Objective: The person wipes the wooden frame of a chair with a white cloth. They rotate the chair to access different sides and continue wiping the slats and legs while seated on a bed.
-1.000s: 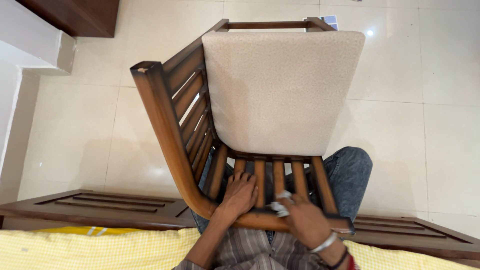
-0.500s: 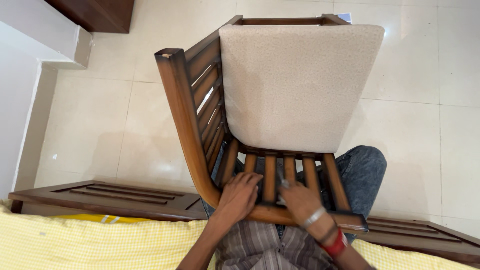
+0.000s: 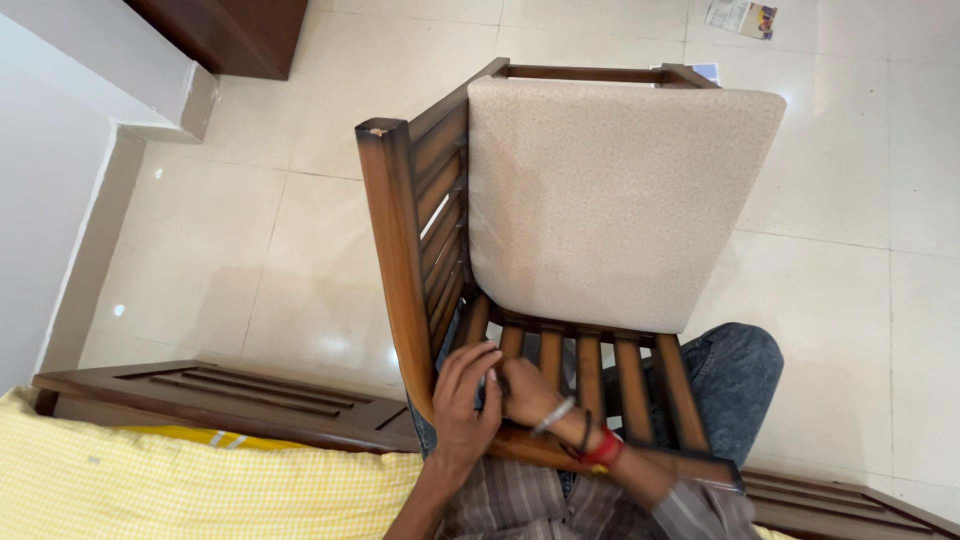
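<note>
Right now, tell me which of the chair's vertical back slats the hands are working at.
The leftmost slat, beside the curved corner post: both the left hand and right hand meet there; the slats to its right stand untouched.

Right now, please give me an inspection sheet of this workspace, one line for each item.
Surface: glossy cream tiled floor.
Job's things: wooden chair with slatted back, beige cushion; cloth not clearly visible.
Clutter: printed paper on the floor, far side.
Hands: left hand and right hand close together on the back slats, near the corner.
Cables: nothing seen.
Surroundings: yellow checked bedding, wooden bed frame, white wall.
</note>
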